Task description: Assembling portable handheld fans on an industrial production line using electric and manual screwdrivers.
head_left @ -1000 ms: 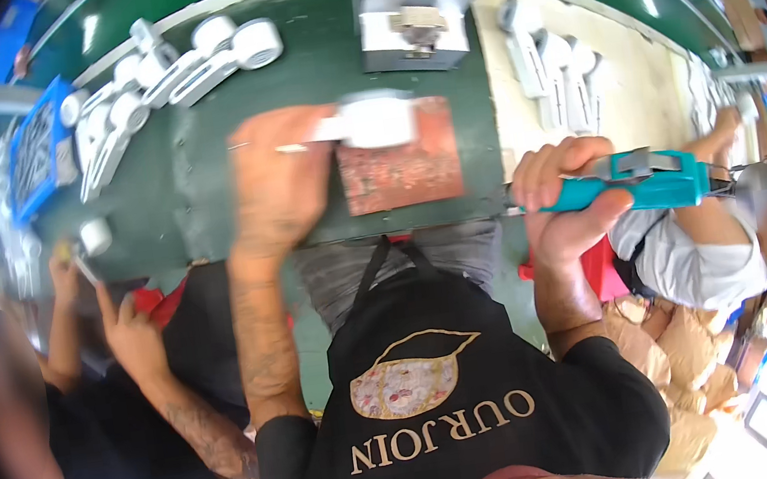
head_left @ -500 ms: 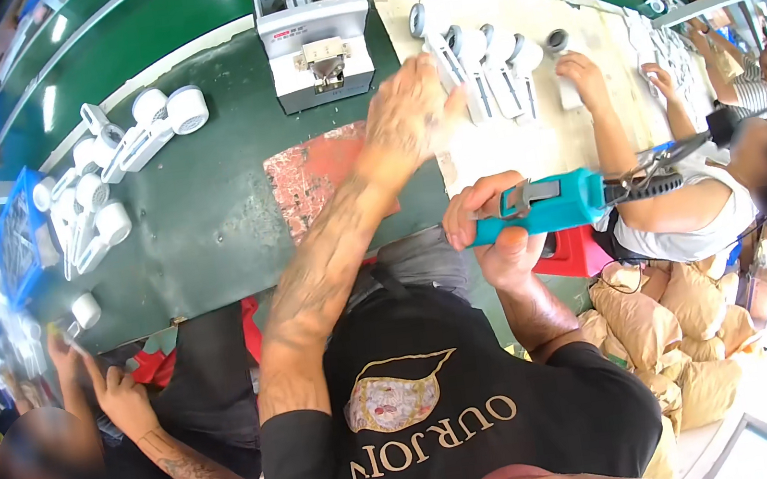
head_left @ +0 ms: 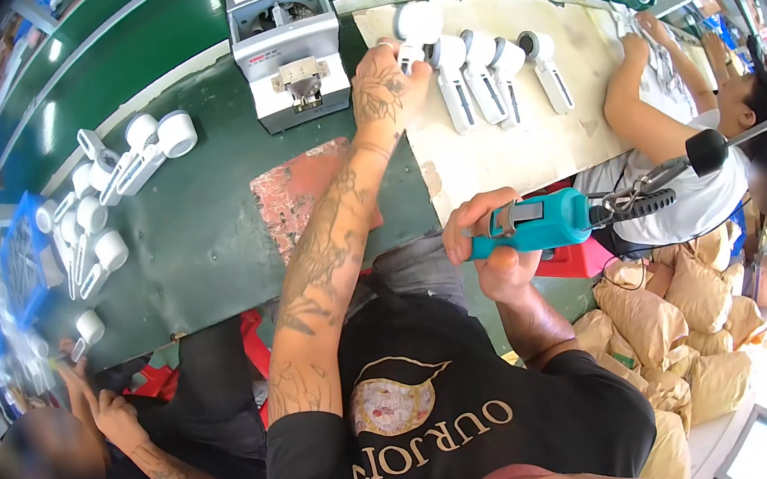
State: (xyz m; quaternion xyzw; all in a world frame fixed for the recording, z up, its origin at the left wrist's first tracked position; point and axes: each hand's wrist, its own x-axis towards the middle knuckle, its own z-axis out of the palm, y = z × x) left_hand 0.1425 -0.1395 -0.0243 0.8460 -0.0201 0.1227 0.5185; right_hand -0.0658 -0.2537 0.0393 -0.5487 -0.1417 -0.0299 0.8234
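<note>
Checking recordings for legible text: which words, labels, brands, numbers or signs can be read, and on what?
Black garment: large pale lettering across the front, upside down in this view; wording withheld.
Grey machine: small red and dark print on its front, too small to read.
Teal tool: no readable lettering.

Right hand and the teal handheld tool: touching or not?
Touching. The head view shows the right hand wrapped around the left end of the teal handheld tool, fingers overlapping its casing.

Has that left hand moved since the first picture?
Yes, rightward: the left hand was left of the grey machine; now it is on that machine's right, by the cream sheet.
</note>
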